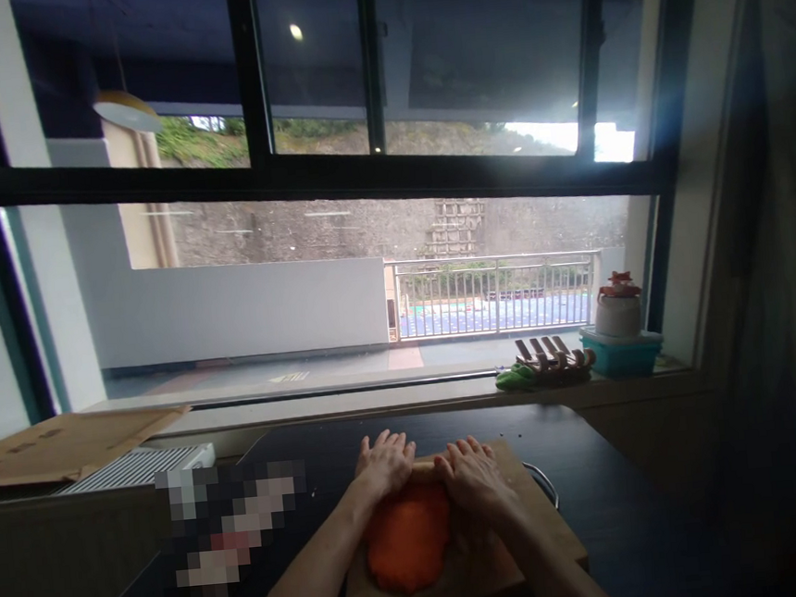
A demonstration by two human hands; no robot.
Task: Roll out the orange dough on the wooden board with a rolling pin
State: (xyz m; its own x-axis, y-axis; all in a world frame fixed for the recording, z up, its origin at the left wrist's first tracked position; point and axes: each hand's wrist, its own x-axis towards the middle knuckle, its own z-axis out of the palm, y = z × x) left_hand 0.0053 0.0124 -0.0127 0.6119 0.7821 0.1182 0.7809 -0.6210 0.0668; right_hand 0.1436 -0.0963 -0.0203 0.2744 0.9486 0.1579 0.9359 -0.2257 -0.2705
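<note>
A flattened piece of orange dough point(409, 537) with an uneven edge lies on a wooden cutting board point(487, 560). At its far edge a light wooden rolling pin point(424, 470) shows between my hands; its ends are hidden beneath them. My left hand point(385, 462) rests on the pin's left part, fingers stretched forward and lying flat. On the right part lies my right hand point(475, 473), palm down, its fingers likewise extended over the pin rather than wrapped round it.
The board sits on a dark table point(615, 502), its metal handle point(544, 485) at the right. A blurred-out patch point(241, 535) covers something at left. Brown cardboard point(76, 443) lies farther left. On the windowsill stand a brown rack-like object point(553, 359) and a teal box point(622, 353).
</note>
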